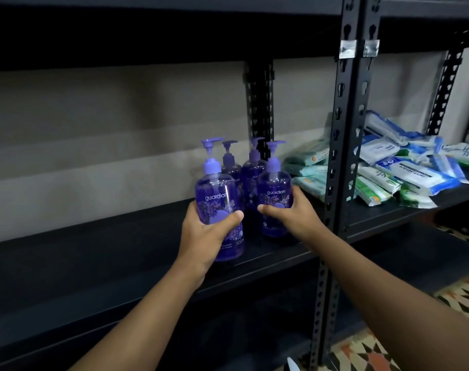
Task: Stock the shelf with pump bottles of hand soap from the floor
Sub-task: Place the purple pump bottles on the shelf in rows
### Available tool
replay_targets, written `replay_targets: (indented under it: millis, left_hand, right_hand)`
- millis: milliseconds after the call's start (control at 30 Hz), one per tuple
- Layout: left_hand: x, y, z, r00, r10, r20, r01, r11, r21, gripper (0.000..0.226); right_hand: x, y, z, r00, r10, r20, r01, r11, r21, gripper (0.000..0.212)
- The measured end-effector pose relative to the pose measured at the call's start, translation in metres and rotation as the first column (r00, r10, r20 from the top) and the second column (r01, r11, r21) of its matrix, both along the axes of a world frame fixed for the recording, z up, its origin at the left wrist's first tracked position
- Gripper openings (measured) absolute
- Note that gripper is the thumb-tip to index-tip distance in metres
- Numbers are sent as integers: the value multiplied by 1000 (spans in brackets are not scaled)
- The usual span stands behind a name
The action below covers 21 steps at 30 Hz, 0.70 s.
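Two purple pump bottles of hand soap are in my hands at the black shelf (94,253). My left hand (204,234) grips the left bottle (214,191) round its lower body, upright near the shelf's front edge. My right hand (295,212) grips the right bottle (275,188) from the right side, its base on or just above the shelf board. Behind them stand two more purple pump bottles (250,172), close together against the rear upright post.
A black slotted post (337,167) rises just right of my right hand. Beyond it, a heap of blue, white and green wipe packs (404,172) covers the neighbouring shelf. Another shelf board runs overhead. Patterned floor tiles (463,298) show at lower right.
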State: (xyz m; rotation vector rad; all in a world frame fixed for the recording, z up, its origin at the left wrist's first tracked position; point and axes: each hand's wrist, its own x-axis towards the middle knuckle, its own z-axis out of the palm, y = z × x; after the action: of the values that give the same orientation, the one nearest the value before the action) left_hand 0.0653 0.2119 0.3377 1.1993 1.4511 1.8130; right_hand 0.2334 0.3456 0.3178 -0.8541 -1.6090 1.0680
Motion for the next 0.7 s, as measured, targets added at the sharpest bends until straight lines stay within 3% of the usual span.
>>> replay_targets:
  millis: [233, 367, 533, 700]
  left_hand:
    - [0, 2, -8, 1000, 12, -3, -12, 1000, -10, 45]
    - [3, 3, -16, 1000, 14, 6, -14, 1000, -16, 46]
    - [8, 5, -26, 999, 20, 48, -18, 999, -26, 46]
    - [12, 11, -38, 993, 28, 118, -23, 999, -44, 42]
  right_hand:
    - [5, 15, -18, 998, -50, 41, 52, 998, -38, 80]
    - [9, 12, -29, 959, -151, 240, 163, 986, -32, 112]
    - [11, 10, -33, 896, -237, 375, 254, 967, 6, 82]
    - [2, 27, -26, 862, -268, 431, 289, 957, 16, 82]
